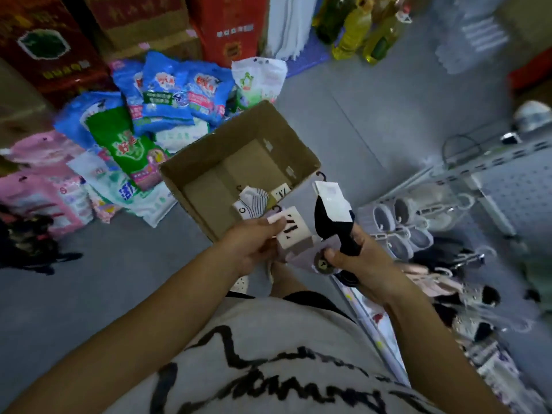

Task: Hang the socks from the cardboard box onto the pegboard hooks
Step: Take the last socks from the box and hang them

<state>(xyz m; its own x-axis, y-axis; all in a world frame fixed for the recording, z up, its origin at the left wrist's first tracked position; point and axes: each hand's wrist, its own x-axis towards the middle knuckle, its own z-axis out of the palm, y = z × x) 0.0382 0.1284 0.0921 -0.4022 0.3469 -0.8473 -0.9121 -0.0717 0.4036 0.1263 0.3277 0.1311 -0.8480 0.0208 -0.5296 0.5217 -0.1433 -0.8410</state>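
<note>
The right hand (360, 259) curls round the black sock pair (331, 224), which stands upright with its hook on top. The left hand (249, 245) pinches a lilac sock pair (295, 239). Beyond, striped socks (254, 201) lie in the cardboard box (206, 162). The pegboard (515, 189) stands rightward, nearer the right hand.

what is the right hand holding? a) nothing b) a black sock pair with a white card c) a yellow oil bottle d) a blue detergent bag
b: the right hand grips the black sock pair by its lower end, its white card pointing up.
</note>
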